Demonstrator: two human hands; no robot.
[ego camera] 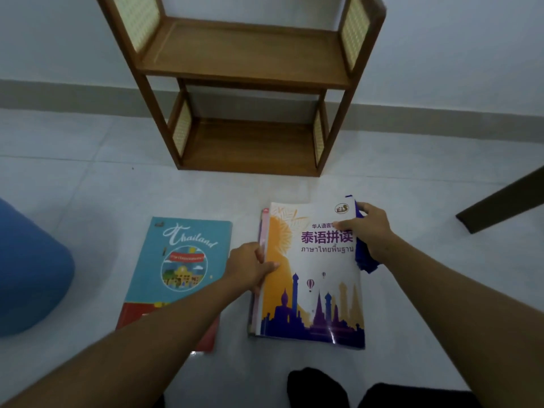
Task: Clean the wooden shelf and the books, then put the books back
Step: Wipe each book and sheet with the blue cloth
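Thai-language textbook [312, 275] lying atop small book stack on floor [88, 187], before empty wooden shelf [244, 54]. Left hand [250, 267] pinching spine edge; right hand [368, 231] gripping blue cloth [363, 260] against far edge. Glossy cover probably slipping; softcover flexing, so supporting both edges seems wise.

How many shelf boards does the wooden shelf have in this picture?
2. The upper board lies between the woven side panels; the lower board sits near the floor. Both are bare. A higher board above the picture's edge may be hidden.

You can read "Thailand" on the teal paperback book [188, 260]; the white-and-orange glossy book [312, 278] reads "泰语拼读" and "ELS"
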